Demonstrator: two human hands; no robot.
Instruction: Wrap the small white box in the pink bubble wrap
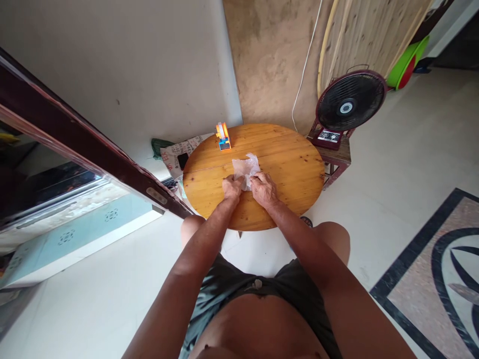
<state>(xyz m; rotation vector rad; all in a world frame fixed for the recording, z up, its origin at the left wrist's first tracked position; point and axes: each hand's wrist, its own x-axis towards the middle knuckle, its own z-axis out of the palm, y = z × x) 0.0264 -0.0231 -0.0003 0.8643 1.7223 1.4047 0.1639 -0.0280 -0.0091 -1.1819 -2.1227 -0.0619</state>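
A crumpled clear plastic bag lies near the middle of a round wooden table. My left hand pinches the bag's near left edge with its fingers closed. My right hand grips the near right edge, fingers curled on the plastic. Both hands rest close together on the tabletop. What lies inside the bag I cannot make out. A small orange and blue toy-like object stands at the table's far edge, beyond the bag.
A dark red standing fan sits on a low stool to the table's right. A dark wooden door frame runs along the left. Newspaper lies on the floor behind the table. Boards lean on the far wall.
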